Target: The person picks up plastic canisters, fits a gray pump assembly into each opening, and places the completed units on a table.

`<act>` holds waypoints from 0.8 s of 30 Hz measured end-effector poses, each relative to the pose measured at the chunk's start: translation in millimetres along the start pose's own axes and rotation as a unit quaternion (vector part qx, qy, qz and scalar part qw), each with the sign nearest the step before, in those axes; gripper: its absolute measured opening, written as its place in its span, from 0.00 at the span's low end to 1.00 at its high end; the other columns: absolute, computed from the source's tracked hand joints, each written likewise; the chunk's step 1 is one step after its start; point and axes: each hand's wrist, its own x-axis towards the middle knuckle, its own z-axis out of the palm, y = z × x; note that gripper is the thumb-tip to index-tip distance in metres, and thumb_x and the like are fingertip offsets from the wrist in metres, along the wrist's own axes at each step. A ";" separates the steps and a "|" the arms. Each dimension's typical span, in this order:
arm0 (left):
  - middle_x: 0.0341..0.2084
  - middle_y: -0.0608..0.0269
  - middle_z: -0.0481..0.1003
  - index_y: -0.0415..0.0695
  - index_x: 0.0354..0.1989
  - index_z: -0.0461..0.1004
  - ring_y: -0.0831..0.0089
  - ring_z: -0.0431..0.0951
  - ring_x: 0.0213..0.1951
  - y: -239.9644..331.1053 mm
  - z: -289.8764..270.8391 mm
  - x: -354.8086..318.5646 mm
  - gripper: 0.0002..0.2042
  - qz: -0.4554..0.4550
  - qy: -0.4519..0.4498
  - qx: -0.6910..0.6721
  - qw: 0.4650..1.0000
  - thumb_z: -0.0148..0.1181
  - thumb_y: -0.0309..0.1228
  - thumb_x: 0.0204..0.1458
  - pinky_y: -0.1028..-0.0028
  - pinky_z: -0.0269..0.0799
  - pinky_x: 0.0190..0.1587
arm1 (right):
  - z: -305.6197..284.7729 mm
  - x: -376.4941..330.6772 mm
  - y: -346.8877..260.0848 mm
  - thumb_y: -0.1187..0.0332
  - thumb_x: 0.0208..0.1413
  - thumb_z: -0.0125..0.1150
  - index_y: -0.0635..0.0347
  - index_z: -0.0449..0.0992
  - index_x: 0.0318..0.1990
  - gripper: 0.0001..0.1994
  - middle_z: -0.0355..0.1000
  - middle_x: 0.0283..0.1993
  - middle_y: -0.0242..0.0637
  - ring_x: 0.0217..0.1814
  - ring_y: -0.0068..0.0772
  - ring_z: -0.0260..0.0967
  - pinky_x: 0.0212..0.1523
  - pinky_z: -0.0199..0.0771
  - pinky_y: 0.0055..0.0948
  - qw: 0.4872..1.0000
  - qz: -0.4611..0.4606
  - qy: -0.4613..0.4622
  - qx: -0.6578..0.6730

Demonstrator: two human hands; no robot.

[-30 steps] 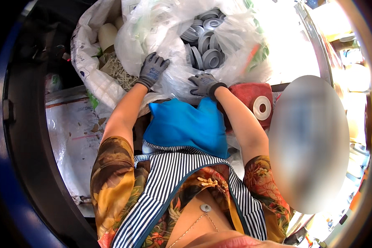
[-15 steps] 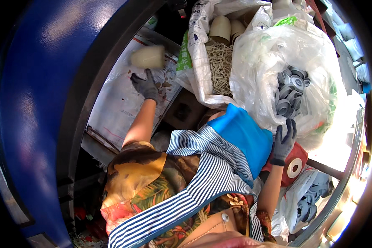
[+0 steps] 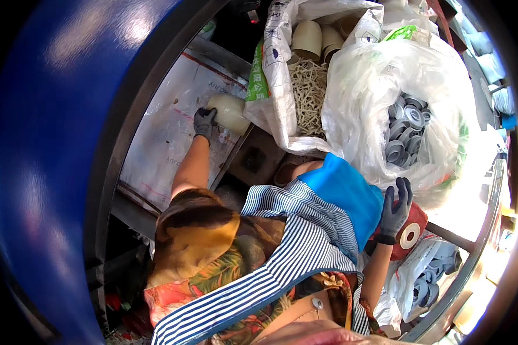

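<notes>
My left hand (image 3: 204, 122), in a grey glove, has its fingers curled against the left end of a cream, cup-shaped cylinder (image 3: 229, 113). The cylinder lies on its side at the right edge of a metal tray (image 3: 155, 144) lined with clear plastic film. My right hand (image 3: 397, 208), also gloved in grey, has its fingers stretched out and holds nothing. It rests above a red item with a white ring (image 3: 410, 234), just below a clear plastic bag (image 3: 351, 109) of grey round caps (image 3: 408, 123).
A white woven sack (image 3: 279, 86) holds more cream cylinders (image 3: 307, 39) and many small beige sticks (image 3: 308, 95). A large blue curved machine body (image 3: 46, 144) with a dark frame stands at the left. Grey parts (image 3: 434, 273) fill another bag at lower right.
The cream cylinder has moved down and right, toward the tray's edge. My left hand's spread fingers have curled against it. My right hand stays near the red item, fingers still extended.
</notes>
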 end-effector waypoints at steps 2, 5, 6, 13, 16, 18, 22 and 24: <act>0.46 0.51 0.75 0.38 0.52 0.70 0.60 0.74 0.51 25.3 20.6 -3.0 0.31 0.157 0.001 0.071 0.985 0.71 0.44 0.44 0.64 0.70 0.52 | 1.4 -1.7 -6.2 0.71 0.57 0.60 0.61 0.74 0.53 0.16 0.67 0.60 0.46 0.63 0.45 0.64 0.62 0.62 0.38 0.999 0.030 0.001 0.014; 0.50 0.48 0.73 0.40 0.57 0.66 0.56 0.72 0.54 41.4 36.9 0.9 0.33 0.196 0.082 0.005 0.977 0.68 0.47 0.46 0.63 0.66 0.56 | 7.4 4.7 -35.0 0.69 0.58 0.59 0.61 0.74 0.52 0.15 0.68 0.58 0.45 0.62 0.46 0.65 0.58 0.66 0.38 0.999 0.020 -0.025 0.039; 0.51 0.48 0.73 0.41 0.58 0.65 0.55 0.71 0.55 21.7 9.6 8.2 0.34 0.113 0.116 -0.050 0.986 0.67 0.48 0.46 0.63 0.65 0.57 | 13.6 9.3 -46.9 0.68 0.57 0.60 0.61 0.74 0.52 0.15 0.69 0.58 0.45 0.61 0.46 0.66 0.58 0.66 0.38 0.997 -0.028 -0.042 0.052; 0.43 0.59 0.74 0.50 0.47 0.73 0.53 0.70 0.50 116.3 42.1 -108.1 0.24 0.306 0.241 0.412 0.824 0.68 0.42 0.39 0.54 0.58 0.57 | -18.8 -17.3 -81.7 0.68 0.52 0.63 0.60 0.76 0.50 0.17 0.71 0.54 0.45 0.57 0.49 0.66 0.57 0.66 0.42 0.982 -0.151 -0.095 -0.057; 0.36 0.64 0.74 0.52 0.35 0.77 0.53 0.66 0.49 218.8 25.6 -223.8 0.15 0.556 0.221 0.389 0.701 0.68 0.32 0.35 0.53 0.59 0.53 | -17.5 -30.4 -80.6 0.64 0.50 0.65 0.60 0.74 0.53 0.22 0.70 0.56 0.47 0.60 0.50 0.64 0.61 0.62 0.43 0.992 -0.085 -0.087 0.039; 0.38 0.65 0.73 0.52 0.34 0.78 0.55 0.67 0.48 250.6 16.9 -286.0 0.15 0.615 0.168 0.358 0.682 0.69 0.33 0.33 0.54 0.60 0.53 | -15.7 -29.5 -109.2 0.59 0.45 0.70 0.61 0.69 0.58 0.32 0.65 0.61 0.50 0.64 0.52 0.61 0.64 0.59 0.43 0.985 -0.118 -0.096 0.081; 0.38 0.67 0.73 0.54 0.39 0.80 0.58 0.68 0.47 300.4 31.6 -369.0 0.19 0.696 -0.093 0.295 0.648 0.69 0.37 0.33 0.55 0.61 0.54 | -16.6 -13.8 -169.1 0.52 0.34 0.77 0.65 0.54 0.67 0.53 0.52 0.69 0.56 0.71 0.58 0.51 0.68 0.54 0.45 0.954 -0.286 -0.042 0.085; 0.43 0.68 0.73 0.58 0.43 0.80 0.61 0.69 0.46 310.0 47.8 -394.0 0.22 0.713 -0.148 0.249 0.638 0.70 0.43 0.35 0.57 0.63 0.54 | -27.1 -16.8 -157.6 0.50 0.27 0.81 0.67 0.50 0.68 0.61 0.53 0.69 0.55 0.72 0.55 0.51 0.69 0.52 0.45 0.944 -0.248 -0.091 0.199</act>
